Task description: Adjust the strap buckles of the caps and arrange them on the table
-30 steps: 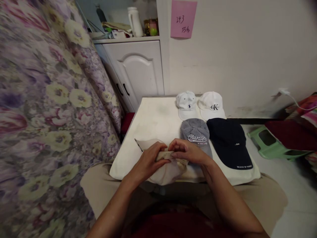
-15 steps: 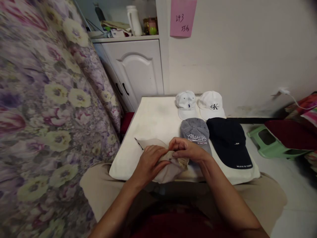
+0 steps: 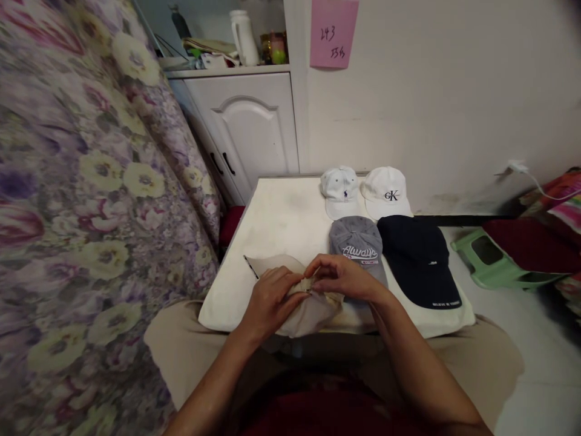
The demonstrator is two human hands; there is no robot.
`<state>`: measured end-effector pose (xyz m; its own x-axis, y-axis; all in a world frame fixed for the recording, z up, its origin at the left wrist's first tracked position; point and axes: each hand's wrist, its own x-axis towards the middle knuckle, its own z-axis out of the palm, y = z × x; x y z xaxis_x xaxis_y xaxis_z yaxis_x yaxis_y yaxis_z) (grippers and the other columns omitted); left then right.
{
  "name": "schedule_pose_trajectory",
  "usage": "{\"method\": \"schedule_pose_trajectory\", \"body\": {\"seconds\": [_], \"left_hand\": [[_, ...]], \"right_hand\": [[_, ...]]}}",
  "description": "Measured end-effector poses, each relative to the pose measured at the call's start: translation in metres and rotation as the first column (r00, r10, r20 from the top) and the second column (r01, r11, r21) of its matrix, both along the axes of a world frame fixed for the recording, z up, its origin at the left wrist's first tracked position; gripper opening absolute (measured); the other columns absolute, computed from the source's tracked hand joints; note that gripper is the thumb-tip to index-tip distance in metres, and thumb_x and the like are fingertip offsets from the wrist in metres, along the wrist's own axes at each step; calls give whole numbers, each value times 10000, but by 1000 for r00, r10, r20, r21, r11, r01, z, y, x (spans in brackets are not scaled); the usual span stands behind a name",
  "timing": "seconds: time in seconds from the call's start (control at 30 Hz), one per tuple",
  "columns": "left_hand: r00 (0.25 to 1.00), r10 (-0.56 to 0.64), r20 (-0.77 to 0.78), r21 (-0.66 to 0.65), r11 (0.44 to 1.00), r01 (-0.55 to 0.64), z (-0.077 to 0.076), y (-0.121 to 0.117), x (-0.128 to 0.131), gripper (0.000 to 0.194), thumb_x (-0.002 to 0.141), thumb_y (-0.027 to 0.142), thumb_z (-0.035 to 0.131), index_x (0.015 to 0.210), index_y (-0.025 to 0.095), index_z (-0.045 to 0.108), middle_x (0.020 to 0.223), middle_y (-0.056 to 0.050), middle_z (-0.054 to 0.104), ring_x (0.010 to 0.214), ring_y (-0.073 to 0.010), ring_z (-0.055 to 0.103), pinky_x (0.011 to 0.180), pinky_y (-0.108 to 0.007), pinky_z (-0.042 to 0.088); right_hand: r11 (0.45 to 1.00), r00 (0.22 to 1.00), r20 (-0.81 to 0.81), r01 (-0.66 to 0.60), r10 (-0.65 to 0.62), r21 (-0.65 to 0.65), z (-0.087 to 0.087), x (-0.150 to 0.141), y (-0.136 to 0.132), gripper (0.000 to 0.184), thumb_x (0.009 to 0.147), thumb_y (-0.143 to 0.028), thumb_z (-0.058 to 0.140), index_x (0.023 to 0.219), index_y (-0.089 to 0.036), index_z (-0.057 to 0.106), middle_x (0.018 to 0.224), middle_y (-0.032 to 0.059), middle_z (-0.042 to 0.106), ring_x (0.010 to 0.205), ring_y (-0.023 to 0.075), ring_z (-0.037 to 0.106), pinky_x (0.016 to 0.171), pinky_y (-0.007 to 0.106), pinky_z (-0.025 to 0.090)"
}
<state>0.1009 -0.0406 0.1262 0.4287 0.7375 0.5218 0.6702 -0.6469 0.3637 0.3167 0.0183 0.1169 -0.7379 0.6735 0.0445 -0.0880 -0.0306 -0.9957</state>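
A beige cap (image 3: 305, 315) lies at the near edge of a small white table (image 3: 281, 224), over my lap. My left hand (image 3: 271, 298) grips its fabric from the left, fingers curled. My right hand (image 3: 341, 277) pinches the cap's back strap from the right; the two hands meet at the strap. A grey cap with white lettering (image 3: 356, 243) sits just behind my right hand. A dark navy cap (image 3: 420, 259) lies to its right. Two white caps (image 3: 340, 189) (image 3: 387, 191) rest at the table's far edge.
A floral purple bedspread (image 3: 91, 194) fills the left side. A white cabinet (image 3: 247, 130) stands behind the table, with a jug (image 3: 242, 37) on top. A pink note (image 3: 333, 30) hangs on the wall. A green stool (image 3: 494, 260) and red cushion (image 3: 531, 245) are at right.
My fingers have shifted slightly on the beige cap's strap, with the hands a little closer together. The caps on the table have not moved.
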Motion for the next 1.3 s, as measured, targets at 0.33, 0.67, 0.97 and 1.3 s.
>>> {"method": "schedule_pose_trajectory", "body": {"seconds": [0.33,0.67,0.97,1.3], "left_hand": [[1000,-7,-23,1,1000,7,1,1,0,222,927,336,616,1056,158,647,788,-38,622,734,-196,581,652,-316,436],[997,-9,-73,-8,1000,8,0,3,0,251,949,372,570,1043,155,654,778,-39,605,724,-198,566,654,-317,424],[998,2,-67,-51,999,-6,1,3,0,243,944,366,581,1041,160,666,781,-40,610,739,-199,571,663,-311,421],[999,15,-47,-10,1000,-16,2,4,2,234,927,342,616,1059,153,654,785,-36,612,741,-193,573,665,-312,426]], "right_hand": [[993,999,-38,26,-22,112,3,-5,-2,193,798,-179,735,965,-219,647,1008,16,653,918,148,620,846,321,500],[985,999,35,-11,5,175,2,-8,3,166,784,-171,739,850,-210,592,939,5,637,844,143,587,800,301,475],[976,996,60,-78,67,203,8,-4,5,98,865,-225,670,940,-215,608,868,-11,613,791,133,562,739,274,457],[934,991,95,53,-92,355,7,-4,3,40,908,-204,583,902,-205,622,889,8,648,742,129,544,680,267,436]]}}
